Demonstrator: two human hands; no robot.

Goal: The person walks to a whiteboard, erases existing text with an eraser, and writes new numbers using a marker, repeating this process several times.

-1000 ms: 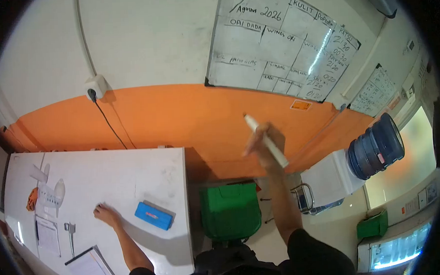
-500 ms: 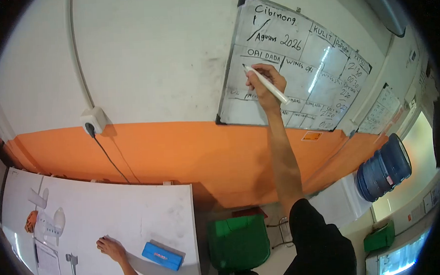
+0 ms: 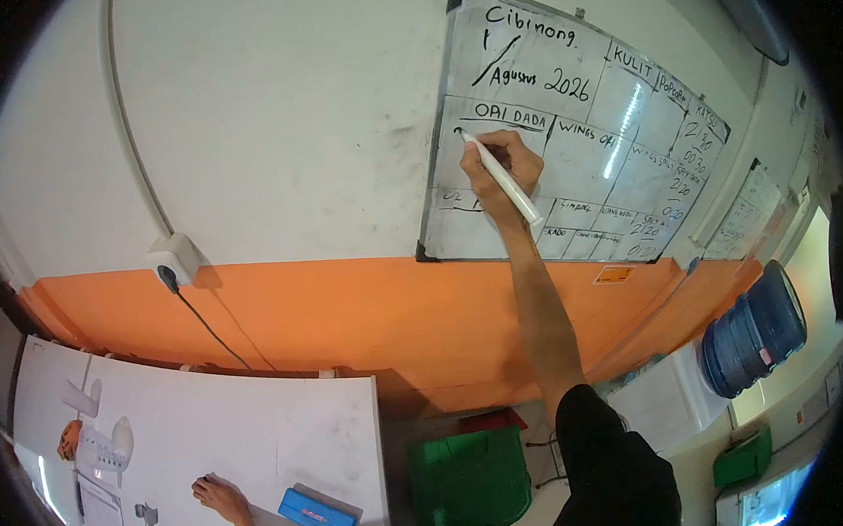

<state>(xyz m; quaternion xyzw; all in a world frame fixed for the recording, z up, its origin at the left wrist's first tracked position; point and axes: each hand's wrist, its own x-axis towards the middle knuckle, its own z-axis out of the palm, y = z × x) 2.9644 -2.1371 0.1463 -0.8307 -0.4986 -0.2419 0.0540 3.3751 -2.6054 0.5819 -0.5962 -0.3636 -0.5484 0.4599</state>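
Observation:
My right hand (image 3: 504,170) is closed round a white marker (image 3: 504,179), its tip on the whiteboard (image 3: 577,167) just under the heading "ORI DADA". A short black mark shows by the tip. The board hangs tilted in view, with black handwriting in ruled boxes, including "Cibinong" and "Agustus 2026". My left hand (image 3: 223,499) rests on the white tabletop (image 3: 249,416), fingers stretched out and holding nothing that I can see. Right of it lies a blue oblong block (image 3: 318,515) with a small label.
A plugged-in socket (image 3: 174,259) sits on the wall, its cord hanging behind the table. Beside the table stands a green bin (image 3: 471,482). Farther right is a blue water bottle (image 3: 754,331) on a white dispenser (image 3: 667,398). Papers (image 3: 101,517) lie at the table's left.
The marker tip has made a short dark stroke under "ORI DADA". My right hand has shifted slightly on the board. The view has tilted a little; my left hand stays on the table.

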